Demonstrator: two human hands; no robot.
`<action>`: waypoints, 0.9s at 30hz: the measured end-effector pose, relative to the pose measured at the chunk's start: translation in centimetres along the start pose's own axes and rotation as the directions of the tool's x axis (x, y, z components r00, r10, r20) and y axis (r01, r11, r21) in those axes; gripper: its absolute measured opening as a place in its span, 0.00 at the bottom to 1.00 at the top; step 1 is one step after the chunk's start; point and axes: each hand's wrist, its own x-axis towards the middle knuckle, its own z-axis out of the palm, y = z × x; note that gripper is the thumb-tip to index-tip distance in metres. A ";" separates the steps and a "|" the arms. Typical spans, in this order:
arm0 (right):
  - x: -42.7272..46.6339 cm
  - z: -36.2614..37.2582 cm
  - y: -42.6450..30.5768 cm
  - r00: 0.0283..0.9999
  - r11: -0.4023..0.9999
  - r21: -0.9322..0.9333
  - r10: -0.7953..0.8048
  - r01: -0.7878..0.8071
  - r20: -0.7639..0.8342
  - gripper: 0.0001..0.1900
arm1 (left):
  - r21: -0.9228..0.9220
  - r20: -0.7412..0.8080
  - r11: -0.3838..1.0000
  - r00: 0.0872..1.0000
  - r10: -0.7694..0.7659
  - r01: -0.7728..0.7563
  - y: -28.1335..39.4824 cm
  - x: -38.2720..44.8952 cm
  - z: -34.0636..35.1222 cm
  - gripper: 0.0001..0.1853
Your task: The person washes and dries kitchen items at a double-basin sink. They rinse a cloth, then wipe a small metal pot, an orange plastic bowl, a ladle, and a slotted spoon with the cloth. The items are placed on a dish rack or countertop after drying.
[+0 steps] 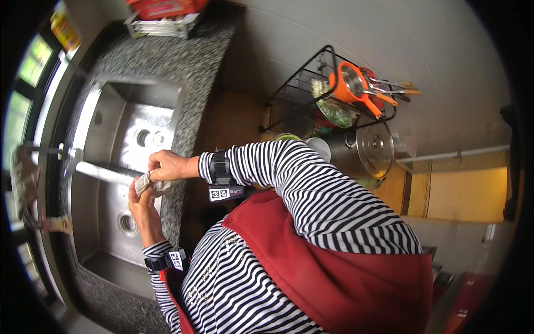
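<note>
My right hand (167, 165) pinches a greyish-white cloth (144, 182) from above, its fingers bunched together. From the other side my left hand (144, 208) grips the same cloth, with thumb and fingers around it. The cloth is crumpled between both hands, and part of it is hidden by the fingers. Both hands are above the front edge of the double-bowl stainless steel sink (89, 175), near the divider between its bowls. Round drains show at the bottom of both bowls.
A speckled granite countertop (196, 62) surrounds the sink. A faucet (75, 155) stands at its window side, near a hanging cloth (25, 179) and a brush (58, 224). Behind my right arm are a black wire rack (292, 81), an orange-handled strainer (348, 83) and a glass-lidded pot (342, 154).
</note>
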 end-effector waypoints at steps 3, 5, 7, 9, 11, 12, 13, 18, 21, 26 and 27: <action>-1.6 -5.1 0.3 0.995 0.977 0.202 0.086 -0.076 -0.043 0.11 | 0.163 0.123 0.987 0.992 -0.013 -0.007 0.1 0.8 4.5 0.23; -3.1 -8.3 0.5 0.979 0.880 0.442 0.202 -0.175 -0.014 0.10 | 0.232 0.109 0.973 0.994 -0.028 0.002 -0.6 0.7 7.4 0.24; -4.4 -11.1 0.8 0.956 0.795 0.587 0.270 -0.156 -0.111 0.09 | 0.376 0.205 0.923 0.979 0.007 -0.085 -1.2 0.9 9.8 0.24; -5.5 -13.7 1.1 0.951 0.809 0.574 0.263 -0.126 -0.163 0.08 | 0.351 0.265 0.931 0.964 0.002 -0.098 -2.3 1.5 12.2 0.24; -6.4 -15.6 1.1 0.940 0.648 0.752 0.317 -0.119 -0.124 0.10 | 0.354 0.085 0.928 0.985 -0.151 0.112 -3.0 1.8 14.3 0.25; -6.7 -16.6 1.0 0.943 0.639 0.762 0.307 -0.108 -0.124 0.09 | 0.430 0.098 0.903 0.995 -0.025 -0.019 -3.4 1.8 15.3 0.26; -6.7 -17.2 0.8 0.944 0.692 0.721 0.260 -0.037 -0.201 0.10 | 0.538 0.113 0.834 0.991 0.074 -0.124 -3.7 1.7 16.3 0.27; -8.1 -19.9 0.0 0.977 0.816 0.577 0.115 0.010 -0.179 0.09 | 0.511 0.373 0.842 0.927 -0.034 -0.175 -4.2 1.6 21.0 0.21; -8.9 -22.0 0.3 0.968 0.899 0.432 0.042 0.071 -0.246 0.09 | 0.490 0.361 0.842 0.932 0.038 -0.225 -4.2 1.3 22.6 0.12; -9.3 -26.3 1.4 0.943 0.974 0.170 -0.090 0.150 -0.320 0.10 | 0.516 0.380 0.799 0.918 0.109 -0.309 -2.9 2.2 23.9 0.07; -9.3 -26.5 1.4 0.941 0.962 0.271 0.074 0.019 -0.329 0.10 | 0.411 0.452 0.873 0.890 0.055 -0.263 -2.8 2.5 24.3 0.07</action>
